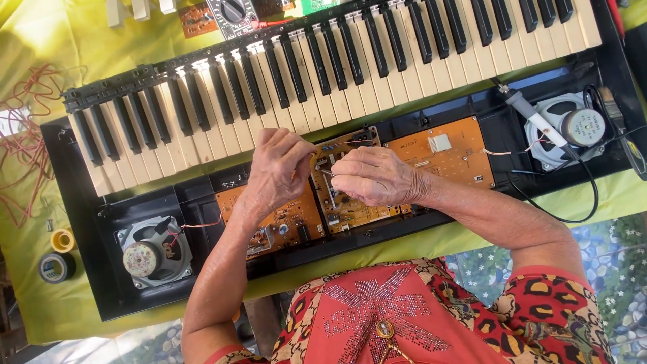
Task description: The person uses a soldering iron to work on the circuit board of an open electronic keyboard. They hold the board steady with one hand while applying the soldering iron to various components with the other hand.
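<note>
An opened electronic keyboard lies upside down to me, its black case showing orange circuit boards. My left hand rests on the middle circuit board, fingers bent and pinched near its top edge. My right hand is closed on a thin metal tool whose tip meets the left fingers over the board. What the left fingers pinch is too small to tell.
A round speaker sits at the left end of the case, another speaker at the right with a soldering iron lying over it. Tape rolls and red wire lie at left. A multimeter is beyond the keys.
</note>
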